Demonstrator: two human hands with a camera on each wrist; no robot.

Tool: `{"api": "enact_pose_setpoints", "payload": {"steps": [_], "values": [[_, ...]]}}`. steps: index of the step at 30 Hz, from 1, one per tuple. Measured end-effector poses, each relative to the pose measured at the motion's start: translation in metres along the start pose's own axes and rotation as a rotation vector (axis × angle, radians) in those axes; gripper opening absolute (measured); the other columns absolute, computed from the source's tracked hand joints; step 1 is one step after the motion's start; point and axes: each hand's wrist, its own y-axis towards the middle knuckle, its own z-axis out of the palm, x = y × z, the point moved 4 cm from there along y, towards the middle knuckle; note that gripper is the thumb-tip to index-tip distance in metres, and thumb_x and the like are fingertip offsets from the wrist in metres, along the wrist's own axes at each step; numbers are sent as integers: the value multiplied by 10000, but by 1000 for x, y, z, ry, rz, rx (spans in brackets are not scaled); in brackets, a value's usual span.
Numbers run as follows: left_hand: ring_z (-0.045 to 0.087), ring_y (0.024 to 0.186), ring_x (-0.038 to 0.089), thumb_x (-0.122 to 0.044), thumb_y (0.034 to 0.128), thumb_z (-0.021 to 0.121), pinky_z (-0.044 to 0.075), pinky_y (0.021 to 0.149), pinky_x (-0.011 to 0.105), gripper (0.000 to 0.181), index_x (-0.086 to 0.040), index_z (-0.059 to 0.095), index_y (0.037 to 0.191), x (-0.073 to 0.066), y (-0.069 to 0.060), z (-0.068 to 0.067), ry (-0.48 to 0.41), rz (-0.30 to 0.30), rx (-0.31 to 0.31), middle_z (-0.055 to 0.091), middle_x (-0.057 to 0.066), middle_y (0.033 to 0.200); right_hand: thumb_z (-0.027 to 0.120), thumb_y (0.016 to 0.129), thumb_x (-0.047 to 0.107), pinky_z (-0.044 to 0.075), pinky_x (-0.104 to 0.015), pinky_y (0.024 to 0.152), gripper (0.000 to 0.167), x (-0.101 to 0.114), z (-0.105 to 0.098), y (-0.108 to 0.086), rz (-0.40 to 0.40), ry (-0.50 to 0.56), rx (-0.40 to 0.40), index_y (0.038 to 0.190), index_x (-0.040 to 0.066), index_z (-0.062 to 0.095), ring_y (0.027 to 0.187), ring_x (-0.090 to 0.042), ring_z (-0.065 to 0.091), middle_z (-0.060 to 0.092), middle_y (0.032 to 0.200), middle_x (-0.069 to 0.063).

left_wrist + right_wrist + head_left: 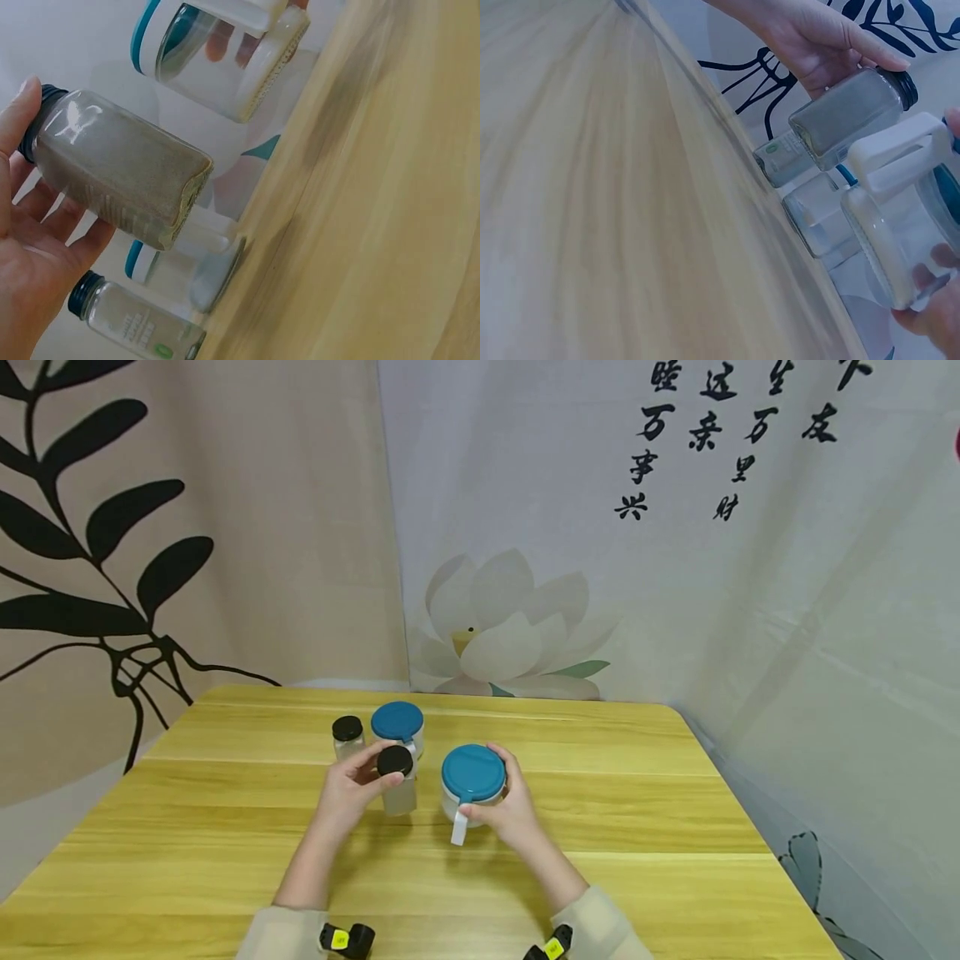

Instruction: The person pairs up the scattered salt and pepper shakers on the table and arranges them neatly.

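Note:
My left hand [351, 789] grips a clear glass bottle with a black screw cap [395, 760] near its top; greyish-brown contents fill much of the bottle [120, 165]. My right hand [516, 808] holds a clear jar with a blue lid [473, 772] and a white handle [900, 154], thumb near the handle and fingers round the far side. White contents lie at the jar's bottom [881, 244]. Both held containers are raised above the table. Behind my left hand stand a second black-capped bottle [347, 735] and a second blue-lidded jar [397, 722].
The wooden table [637, 852] has its far edge just behind the standing containers. A cloth backdrop [525, 485] with a lotus, leaves and written characters hangs beyond it. A strapped device [347, 940] sits on each wrist.

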Motion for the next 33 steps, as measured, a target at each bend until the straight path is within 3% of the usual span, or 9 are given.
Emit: {"api": "enact_pose_setpoints", "payload": {"steps": [8,12,18,22,27,33], "values": [[612,1002,69,26,809,739,501,829,222,453,92,578,1227,3,1,7,1,-13,-1,632,187,1163,882,667,142,324,-552,1023,967,2,-7,-4,-14,24,19,1461,159,330,1252,-318,439,465,1382,-136],[611,1014,71,21,805,743,497,837,224,456,92,578,1224,4,1,9,-1,2,4,643,143,1157,860,678,76,290,-589,1030,965,5,-10,-5,-5,18,48,1468,120,307,1265,-350,418,446,1392,-164],[613,981,76,53,805,729,496,822,223,449,123,564,1217,2,0,15,-24,26,19,659,81,1124,875,688,192,288,-565,1043,931,4,-16,-9,-73,23,71,1447,150,339,1240,-305,449,476,1365,-128],[609,948,77,68,799,727,492,825,220,445,103,581,1217,-2,-1,19,-16,26,29,662,77,1104,876,691,223,311,-551,1032,930,4,-22,-10,-112,31,83,1443,117,339,1228,-328,458,470,1362,-160],[605,957,80,54,809,724,487,849,230,461,78,580,1246,-1,-1,24,-14,14,69,626,209,1160,874,685,205,314,-528,1035,917,6,-31,-11,-102,36,76,1435,128,352,1221,-310,465,478,1356,-149],[606,969,100,19,809,738,492,853,255,477,68,578,1256,0,-2,30,-15,-25,99,614,222,1178,864,684,128,318,-515,1036,905,5,-40,-12,-98,47,81,1432,116,354,1216,-309,474,487,1352,-148]]}}
